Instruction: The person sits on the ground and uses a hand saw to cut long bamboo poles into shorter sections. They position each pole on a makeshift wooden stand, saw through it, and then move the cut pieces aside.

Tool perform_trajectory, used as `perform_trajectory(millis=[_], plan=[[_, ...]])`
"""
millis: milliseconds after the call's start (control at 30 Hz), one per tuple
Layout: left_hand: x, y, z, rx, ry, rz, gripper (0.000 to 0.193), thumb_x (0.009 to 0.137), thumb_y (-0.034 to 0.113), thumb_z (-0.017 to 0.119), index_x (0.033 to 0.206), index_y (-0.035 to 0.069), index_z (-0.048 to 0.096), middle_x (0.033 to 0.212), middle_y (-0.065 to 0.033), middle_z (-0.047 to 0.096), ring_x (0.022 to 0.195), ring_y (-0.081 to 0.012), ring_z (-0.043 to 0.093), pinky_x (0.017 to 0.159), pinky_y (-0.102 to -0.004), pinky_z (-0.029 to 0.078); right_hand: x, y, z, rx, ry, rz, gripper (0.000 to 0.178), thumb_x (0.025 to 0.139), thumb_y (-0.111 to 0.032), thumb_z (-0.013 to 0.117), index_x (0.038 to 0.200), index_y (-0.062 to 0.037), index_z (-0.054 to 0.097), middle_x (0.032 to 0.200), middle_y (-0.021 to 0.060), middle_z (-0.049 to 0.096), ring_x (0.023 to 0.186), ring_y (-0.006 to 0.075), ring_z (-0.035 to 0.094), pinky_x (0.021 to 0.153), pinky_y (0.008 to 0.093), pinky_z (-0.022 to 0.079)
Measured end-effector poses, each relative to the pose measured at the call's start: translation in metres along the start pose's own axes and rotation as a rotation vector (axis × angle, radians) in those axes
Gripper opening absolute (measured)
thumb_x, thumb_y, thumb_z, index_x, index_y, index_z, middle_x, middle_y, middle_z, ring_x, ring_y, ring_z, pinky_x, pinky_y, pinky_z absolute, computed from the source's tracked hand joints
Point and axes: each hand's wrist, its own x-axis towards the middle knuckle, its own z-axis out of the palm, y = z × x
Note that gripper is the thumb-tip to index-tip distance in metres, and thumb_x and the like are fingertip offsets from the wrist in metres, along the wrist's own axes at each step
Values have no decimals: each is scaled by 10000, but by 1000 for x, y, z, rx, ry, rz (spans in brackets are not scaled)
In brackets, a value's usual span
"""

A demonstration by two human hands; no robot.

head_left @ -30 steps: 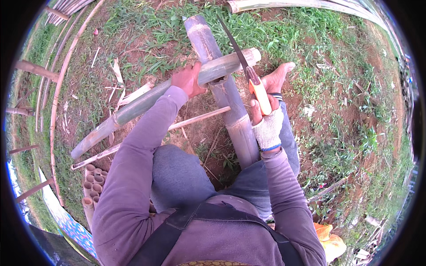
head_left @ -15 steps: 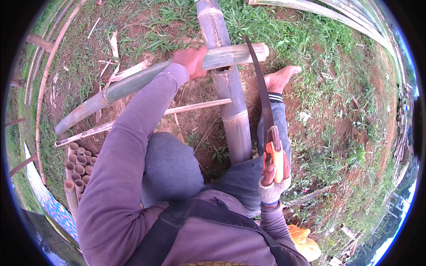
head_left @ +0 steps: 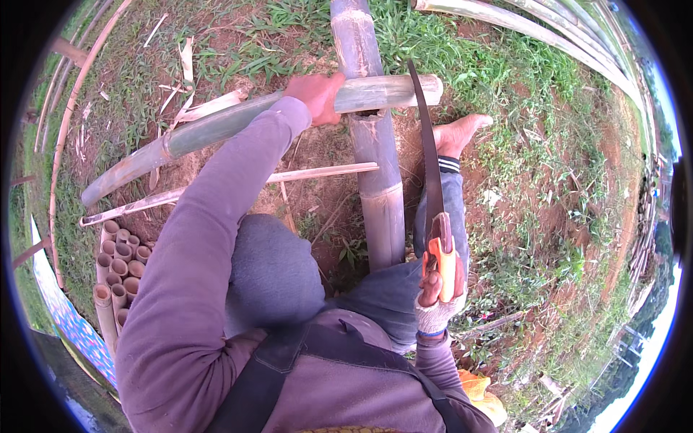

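Observation:
My left hand (head_left: 317,97) is closed round a greenish bamboo pole (head_left: 209,132), which lies crosswise over a thicker bamboo trunk (head_left: 379,155) on the ground. Just below the crossing, a dark hole shows in the trunk. In my right hand (head_left: 439,299), partly covered by a white knit glove, is the orange handle of a handsaw (head_left: 431,166). Its long dark blade points away from me and passes across the pole near its right-hand end. Whether the teeth touch the bamboo I cannot tell. A thin split bamboo strip (head_left: 310,173) runs below the pole, its right end at the trunk.
Several short cut bamboo tubes (head_left: 119,270) stand bundled at the left. Pale bamboo scraps (head_left: 209,108) lie beyond the pole. Long bamboo poles (head_left: 505,22) stretch across the far right. My bare foot (head_left: 462,133) rests right of the blade. An orange bag (head_left: 482,397) sits near my right elbow.
The whole view has shifted slightly. Both hands keep their holds, and the saw blade still lies across the pole near its right end, with little visible movement.

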Motion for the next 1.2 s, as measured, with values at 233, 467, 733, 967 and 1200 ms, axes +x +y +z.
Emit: perform_trajectory(millis=[233, 467, 733, 967, 1200], plan=[[7, 7, -7, 10, 30, 6, 694, 759, 392, 896, 1325, 130, 591, 1058, -178, 780, 1024, -413, 761, 925, -539, 598, 199, -56, 93, 104, 99, -126, 345, 1066, -157, 692, 1374, -3, 670, 1099, 204, 777, 909, 334, 749, 809, 438, 589], [-1, -1, 3, -25, 16, 3, 695, 753, 372, 907, 1323, 133, 589, 1032, -168, 782, 988, -415, 762, 898, -537, 598, 24, -16, 8, 36, 17, -8, 596, 1085, -400, 619, 1411, 98, 621, 1290, 269, 727, 1105, 387, 753, 939, 450, 597], [10, 8, 1, 1, 3, 30, 726, 767, 392, 894, 1375, 149, 581, 1042, -171, 786, 996, -421, 762, 905, -531, 603, 197, -57, 85, 108, 39, -121, 371, 1067, -151, 688, 1389, 31, 662, 1019, 170, 781, 888, 246, 757, 795, 360, 589], [1, 3, -5, -8, -4, -8, 709, 757, 394, 902, 1345, 146, 595, 1070, -178, 792, 1019, -418, 766, 928, -529, 606, 75, -12, 43, 253, 128, -44, 523, 1072, -307, 666, 1416, 85, 623, 1168, 216, 765, 1022, 289, 756, 892, 416, 611], [8, 11, -1, -29, -34, 6, 718, 754, 393, 910, 1349, 142, 594, 1077, -178, 791, 1016, -418, 765, 920, -530, 601, 76, 12, 51, 27, 113, -87, 437, 1091, -277, 648, 1395, 37, 662, 1140, 234, 764, 988, 316, 762, 817, 402, 604]])
